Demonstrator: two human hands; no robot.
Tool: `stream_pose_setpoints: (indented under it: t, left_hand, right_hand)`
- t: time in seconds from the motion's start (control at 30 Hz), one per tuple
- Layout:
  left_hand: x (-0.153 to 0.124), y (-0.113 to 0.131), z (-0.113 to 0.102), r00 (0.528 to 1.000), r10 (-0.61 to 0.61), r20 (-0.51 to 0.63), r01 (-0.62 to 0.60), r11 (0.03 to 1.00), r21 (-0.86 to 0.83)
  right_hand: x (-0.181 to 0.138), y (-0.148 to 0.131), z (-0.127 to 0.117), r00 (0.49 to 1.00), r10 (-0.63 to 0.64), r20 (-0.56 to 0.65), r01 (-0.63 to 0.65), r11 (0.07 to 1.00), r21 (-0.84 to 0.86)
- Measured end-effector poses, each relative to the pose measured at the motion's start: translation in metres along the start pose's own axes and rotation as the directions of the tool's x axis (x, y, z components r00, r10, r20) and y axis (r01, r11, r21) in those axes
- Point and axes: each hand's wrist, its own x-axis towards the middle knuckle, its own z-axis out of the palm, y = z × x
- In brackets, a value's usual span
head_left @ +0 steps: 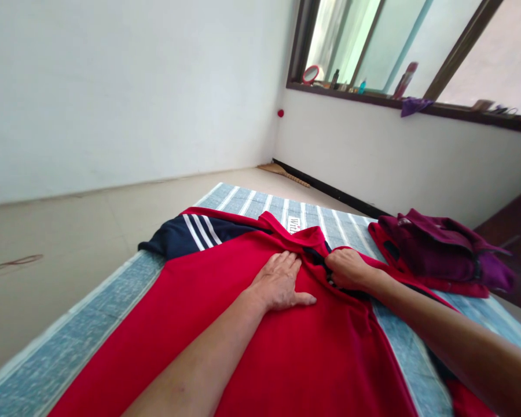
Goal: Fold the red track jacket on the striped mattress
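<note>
A red polo shirt [252,347] with a navy sleeve carrying white stripes [191,234] lies spread on a blue-grey striped mat [91,330]. My left hand [280,284] rests flat on the shirt's chest just below the collar, fingers stretched out. My right hand [347,269] is closed on the shirt's fabric at the collar opening, to the right of my left hand; the two hands are a little apart.
A pile of folded maroon and purple clothes [443,249] sits on the mat at the right. Beige floor lies to the left and beyond. White walls meet at a far corner; a window sill [373,95] holds bottles and small items. A broom [282,171] lies by the wall.
</note>
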Motion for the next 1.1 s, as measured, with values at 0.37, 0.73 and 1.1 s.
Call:
stream_pose_setpoints:
  t: [0.37, 0.73, 1.1]
  left_hand:
    - [0.0, 0.0, 0.004, 1.0, -0.013, 0.022, 0.013, 1.0, 0.005]
    - [-0.001, 0.0, 0.001, 0.999, -0.011, 0.032, 0.011, 1.0, 0.005]
    - [0.0, 0.001, 0.0, 1.0, -0.012, 0.028, 0.012, 1.0, 0.004]
  right_hand:
    - [-0.016, 0.006, -0.013, 0.995, 0.005, -0.098, -0.013, 0.996, -0.084]
    - [-0.022, 0.032, 0.0, 0.944, 0.216, -0.25, -0.225, 0.974, -0.01]
    - [-0.02, 0.047, 0.009, 0.848, 0.392, -0.357, -0.203, 0.862, 0.464]
